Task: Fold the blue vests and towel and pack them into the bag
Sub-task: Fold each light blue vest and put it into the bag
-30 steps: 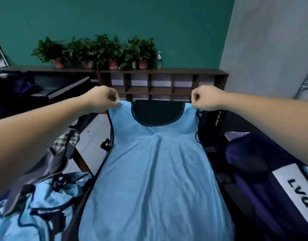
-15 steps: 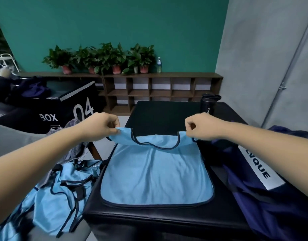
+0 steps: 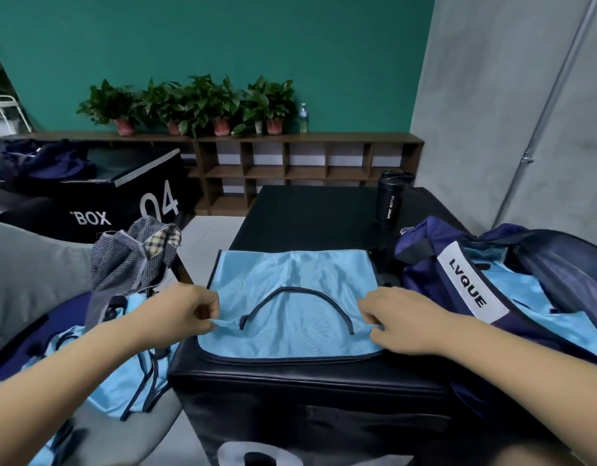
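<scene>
Blue vest (image 3: 290, 294) lies on the bench (image 3: 290, 375), top half laid down over the bottom half, neckline trim facing up. My left hand (image 3: 186, 317) pinches one shoulder strap and my right hand (image 3: 401, 317) pinches the other, near the bench's front edge. I'd say that's the first fold in, with at least one more needed before it's bag-sized.

The LVQUE bag (image 3: 468, 287) sits open on the bench's right side with blue fabric inside, so some look packed. A heap of unfolded vests (image 3: 122, 395) lies left of the bench. A striped cloth (image 3: 132, 260), maybe the towel, hangs there too. Sport bottle (image 3: 389, 196) stands at the bench's far right corner. Nothing blocks the bag.
</scene>
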Available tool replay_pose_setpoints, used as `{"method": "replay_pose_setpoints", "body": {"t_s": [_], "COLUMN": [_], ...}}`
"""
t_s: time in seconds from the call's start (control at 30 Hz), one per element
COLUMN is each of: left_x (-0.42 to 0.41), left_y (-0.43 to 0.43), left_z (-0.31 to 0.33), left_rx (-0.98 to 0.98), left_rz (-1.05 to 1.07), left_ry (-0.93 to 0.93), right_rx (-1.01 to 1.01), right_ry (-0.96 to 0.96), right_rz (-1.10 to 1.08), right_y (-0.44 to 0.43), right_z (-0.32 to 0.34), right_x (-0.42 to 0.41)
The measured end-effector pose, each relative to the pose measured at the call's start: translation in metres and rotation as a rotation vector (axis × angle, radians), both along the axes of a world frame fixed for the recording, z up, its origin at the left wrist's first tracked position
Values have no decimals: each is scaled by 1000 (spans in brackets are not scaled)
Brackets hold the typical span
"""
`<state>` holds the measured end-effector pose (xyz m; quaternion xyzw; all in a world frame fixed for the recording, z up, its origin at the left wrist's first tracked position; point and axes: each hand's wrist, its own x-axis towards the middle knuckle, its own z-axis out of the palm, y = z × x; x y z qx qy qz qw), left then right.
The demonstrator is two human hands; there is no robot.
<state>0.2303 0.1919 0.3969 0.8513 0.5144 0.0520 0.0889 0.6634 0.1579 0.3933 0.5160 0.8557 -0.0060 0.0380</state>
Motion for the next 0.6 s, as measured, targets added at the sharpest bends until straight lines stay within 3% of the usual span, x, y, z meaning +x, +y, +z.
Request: {"method": "replay_pose_setpoints", "body": {"t_s": [0.33,0.6], "left_x": [0,2], "left_y": [-15,-16], "left_z": [-44,-35], "left_rx": [-51,-140], "left_rz": [-26,50], "left_ry": [-65,-160], "right_rx": [8,25], "right_ry": [57,173], "right_rz": [50,31], "right_y": [-18,-9], "right_z": [-40,-29], "right_x": [11,23]}}
